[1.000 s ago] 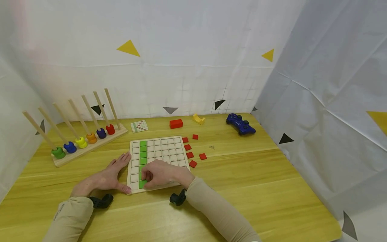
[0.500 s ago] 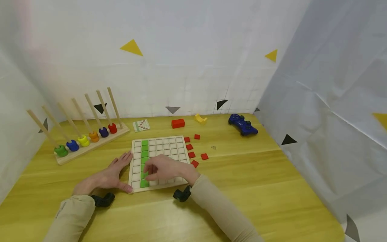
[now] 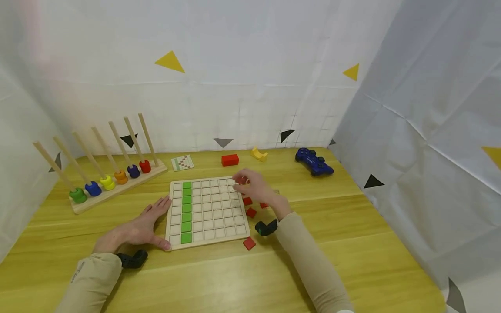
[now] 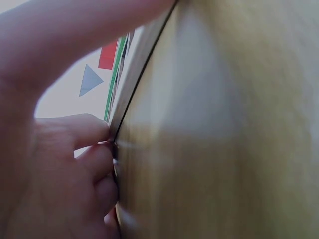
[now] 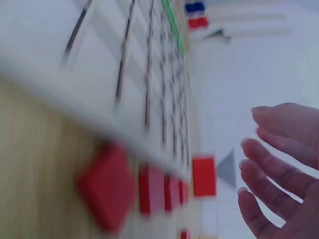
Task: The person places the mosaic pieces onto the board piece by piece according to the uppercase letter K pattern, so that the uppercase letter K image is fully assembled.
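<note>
Right hand [image 3: 253, 186] loosely open over red tiles [image 3: 247, 201], left hand [image 3: 141, 229] flat, fingers against grid board [image 3: 211, 217]

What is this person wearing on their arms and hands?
Both hands, left hand and right hand, are bare, with no gloves or rings in view. Long beige sleeves cover both arms to the wrists. A small black device sits at each wrist.

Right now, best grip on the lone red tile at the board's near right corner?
Pinch the red tile by two opposite side edges, coming straight down from above. It lies flat on the table, apart from the board, so only its thin edges offer purchase.
</note>
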